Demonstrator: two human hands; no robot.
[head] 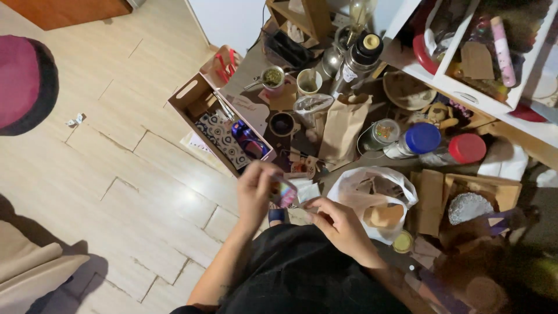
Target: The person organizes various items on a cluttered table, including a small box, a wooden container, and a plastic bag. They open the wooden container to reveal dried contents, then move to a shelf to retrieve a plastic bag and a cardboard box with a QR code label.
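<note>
Right, white plastic bag [378, 195] gapes just beyond the right hand [343, 227], whose fingers curl, grasp unclear. Left hand [254, 195] pinches a small shiny packet [283, 193] between both hands. Best kept pinched firmly, it looks slippery.

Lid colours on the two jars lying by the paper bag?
Head view: blue lid and red lid.

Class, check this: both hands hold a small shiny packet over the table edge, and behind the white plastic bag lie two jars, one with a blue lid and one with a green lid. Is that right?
Not quite. The head view shows the second jar's lid is red, not green. The rest holds: the left hand and right hand hold the shiny packet, and the blue-lidded jar lies behind the white plastic bag.
</note>
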